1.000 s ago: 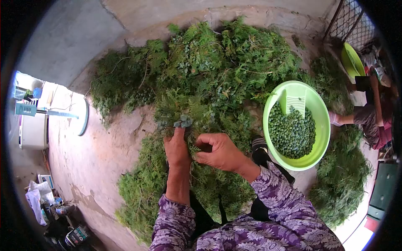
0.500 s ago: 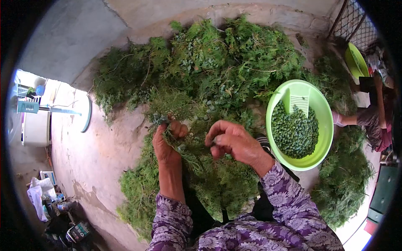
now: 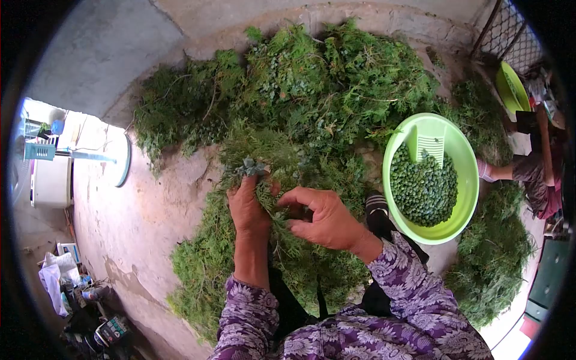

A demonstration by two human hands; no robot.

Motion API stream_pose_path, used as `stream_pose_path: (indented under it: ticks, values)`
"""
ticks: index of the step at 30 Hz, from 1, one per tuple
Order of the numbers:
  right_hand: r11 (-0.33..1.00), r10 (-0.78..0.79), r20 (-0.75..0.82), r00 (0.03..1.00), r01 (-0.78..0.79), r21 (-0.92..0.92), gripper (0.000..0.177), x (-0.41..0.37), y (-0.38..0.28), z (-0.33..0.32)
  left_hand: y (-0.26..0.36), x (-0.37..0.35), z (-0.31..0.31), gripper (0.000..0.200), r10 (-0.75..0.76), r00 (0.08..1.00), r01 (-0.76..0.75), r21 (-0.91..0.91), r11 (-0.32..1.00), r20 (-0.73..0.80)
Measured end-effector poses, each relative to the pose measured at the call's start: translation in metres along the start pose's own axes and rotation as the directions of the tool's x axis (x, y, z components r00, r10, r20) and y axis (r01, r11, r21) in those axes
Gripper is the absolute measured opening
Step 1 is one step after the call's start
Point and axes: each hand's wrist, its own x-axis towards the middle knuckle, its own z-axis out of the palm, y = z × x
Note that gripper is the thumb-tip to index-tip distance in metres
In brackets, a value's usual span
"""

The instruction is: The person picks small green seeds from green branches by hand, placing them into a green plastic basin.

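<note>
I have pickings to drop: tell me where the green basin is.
The green basin sits on the ground at the head view's right, just past the right hand, beside the pile of sprigs.

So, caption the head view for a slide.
Left hand holds a sprig, right hand pinches it, beside a bowl of berries.

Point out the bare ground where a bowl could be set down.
Bare concrete floor lies left of the left hand, between the cut greens and the white box. Ahead and right it is crowded: greens and the green basin.
</note>
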Motion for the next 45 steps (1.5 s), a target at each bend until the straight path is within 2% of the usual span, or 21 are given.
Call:
stream_pose_path:
  ticks: [1,4,10,12,14,15,16,18,22,24,25,27,30,33,35,36,38,39,41,43,45]
  values:
    - [1.000,0.002,0.001,1.000,-0.002,0.000,0.031,0.000,0.000,0.001,-0.001,-0.001,0.003,0.017,0.025,0.994,-0.015,0.091,0.996,-0.108]
    - [0.970,-0.139,-0.016,0.990,0.132,-0.204,0.033,-0.001,0.000,0.003,-0.010,0.006,-0.005,0.016,0.118,0.975,-0.070,0.243,0.967,-0.187]
    - [0.872,-0.296,-0.085,0.951,0.233,-0.430,0.031,-0.003,0.011,0.002,-0.006,0.004,0.005,0.019,0.014,0.943,0.014,0.083,0.996,-0.334]
    - [0.958,0.009,0.009,1.000,-0.006,-0.285,0.026,-0.004,0.012,-0.002,-0.003,0.004,0.003,0.021,0.017,0.932,0.018,0.095,0.995,-0.361]
    - [0.984,0.096,-0.018,0.995,-0.097,-0.148,0.023,-0.002,0.031,0.002,-0.002,0.003,0.006,0.022,0.021,0.922,0.022,0.107,0.994,-0.385]
    - [0.983,0.184,-0.031,0.982,-0.184,-0.008,0.022,-0.001,0.038,0.003,-0.003,0.001,0.011,0.020,0.074,0.901,0.017,0.205,0.979,-0.427]
    - [0.983,0.182,-0.029,0.983,-0.183,-0.011,0.022,0.000,0.030,-0.002,-0.002,0.000,0.014,0.019,0.132,0.876,0.017,0.303,0.953,-0.465]
    - [0.892,0.330,0.370,0.868,-0.416,0.180,0.020,0.002,0.009,-0.019,0.004,0.002,0.011,0.017,0.111,0.890,-0.012,0.221,0.975,-0.441]
    - [0.750,0.223,0.576,0.786,-0.516,0.413,0.021,-0.008,0.015,-0.017,0.011,0.010,-0.010,0.021,0.019,0.919,0.013,0.078,0.997,-0.395]
    - [0.668,0.170,0.368,0.914,-0.382,0.639,0.020,-0.005,0.006,-0.023,0.010,0.007,-0.008,0.030,0.025,0.935,-0.004,0.059,0.998,-0.354]
    - [0.668,0.172,0.369,0.913,-0.383,0.638,0.020,-0.003,0.002,-0.027,0.011,0.006,-0.008,0.030,0.034,0.932,-0.009,0.070,0.998,-0.362]
    - [0.653,0.296,0.165,0.941,-0.326,0.684,0.014,0.001,-0.003,-0.036,0.014,0.005,-0.005,0.030,0.047,0.929,-0.018,0.081,0.997,-0.368]
    - [0.561,0.293,0.100,0.951,-0.256,0.788,0.012,0.005,0.014,-0.040,0.016,0.005,-0.003,0.031,0.050,0.903,0.011,0.139,0.990,-0.426]
    - [0.499,0.279,0.034,0.960,-0.175,0.849,0.010,0.009,0.021,-0.041,0.012,0.008,-0.009,0.036,0.055,0.930,-0.006,0.134,0.991,-0.365]
    - [0.503,0.306,-0.101,0.947,-0.071,0.861,0.011,0.012,0.022,-0.044,0.012,0.004,-0.002,0.030,0.037,0.883,0.049,0.169,0.984,-0.468]
    - [0.523,0.309,-0.135,0.942,-0.050,0.851,0.010,0.014,0.021,-0.045,0.015,0.001,0.003,0.030,0.036,0.883,0.048,0.168,0.985,-0.468]
    - [0.573,0.289,-0.145,0.946,-0.050,0.818,0.009,0.016,0.018,-0.045,0.022,-0.006,0.012,0.021,-0.017,0.887,0.214,0.376,0.902,-0.462]
    - [0.618,0.270,-0.155,0.950,-0.048,0.785,0.009,0.017,0.017,-0.044,0.018,-0.007,0.010,0.021,-0.018,0.888,0.213,0.376,0.902,-0.459]
    - [0.680,0.257,-0.157,0.954,-0.063,0.730,0.012,0.019,0.018,-0.038,0.005,-0.007,0.001,0.015,-0.031,0.970,0.121,0.370,0.921,-0.240]
    - [0.737,0.246,-0.157,0.956,-0.080,0.671,0.015,0.020,0.018,-0.033,-0.005,-0.008,0.001,0.014,-0.065,0.980,0.126,0.328,0.936,-0.189]
    - [0.929,0.147,-0.249,0.957,-0.048,0.366,0.022,0.021,0.017,-0.028,-0.011,-0.013,0.004,0.013,-0.020,0.992,0.072,0.437,0.896,-0.122]
